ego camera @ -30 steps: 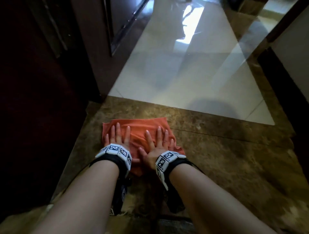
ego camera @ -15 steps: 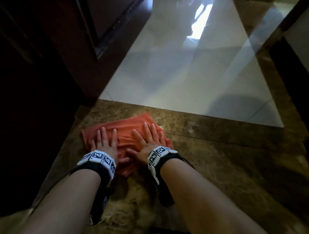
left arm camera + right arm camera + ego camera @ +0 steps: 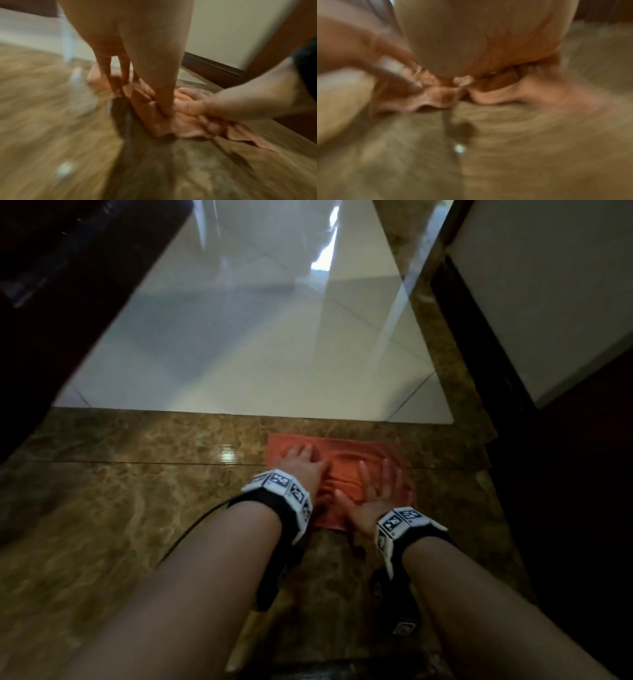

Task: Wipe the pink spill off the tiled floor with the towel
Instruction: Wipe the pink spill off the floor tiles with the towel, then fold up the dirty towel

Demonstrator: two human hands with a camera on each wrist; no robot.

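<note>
An orange towel (image 3: 346,470) lies spread and rumpled on the brown marble floor strip (image 3: 137,508), close to the right wall. My left hand (image 3: 303,462) presses flat on its left part with straight fingers. My right hand (image 3: 376,487) lies flat on its right part, fingers spread. In the left wrist view the towel (image 3: 163,121) bunches under the left hand (image 3: 150,83), with the right hand (image 3: 193,106) beside it. The right wrist view is blurred; the towel (image 3: 436,97) shows folded under the palm. No pink spill shows in any view.
Glossy white tiles (image 3: 257,337) stretch ahead beyond the brown strip. A dark wooden door or cabinet (image 3: 51,285) stands at the left. A white wall with dark skirting (image 3: 479,354) and a dark frame close off the right side.
Both hands have slid the towel along the brown strip from the left, near the dark door, to the right, near the wall. The towel is more rumpled between the hands.
</note>
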